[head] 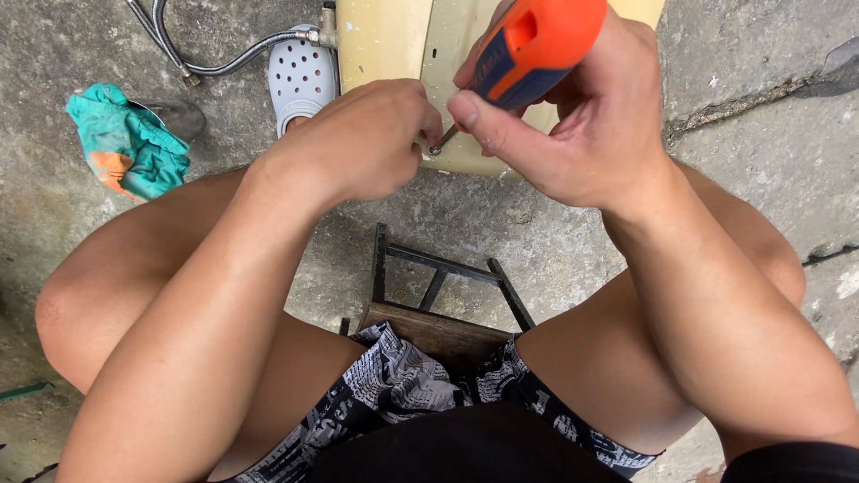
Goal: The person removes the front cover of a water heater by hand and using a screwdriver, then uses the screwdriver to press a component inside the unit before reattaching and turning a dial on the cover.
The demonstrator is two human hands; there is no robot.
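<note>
While the screwdriver (523, 49) with the orange and blue handle points its metal tip at the lower edge of a cream-coloured casing (394, 40), the right hand (573, 134) grips that handle with closed fingers. Just beside the tip, the left hand (362, 143) is curled shut, pinching at the casing's edge. Further out lie a grey perforated clog (300, 76), a braided hose (215, 58) and a teal rag (125, 143) on the concrete floor (769, 152), with a small wooden stool (438, 317) under the person.

Cloth (130, 148) left of sandal (301, 79) — hose (224, 63) behind

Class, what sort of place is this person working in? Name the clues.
Probably an outdoor yard or rough work area: bare cracked concrete floor, a loose metal hose, and a low wooden stool for sitting.
</note>
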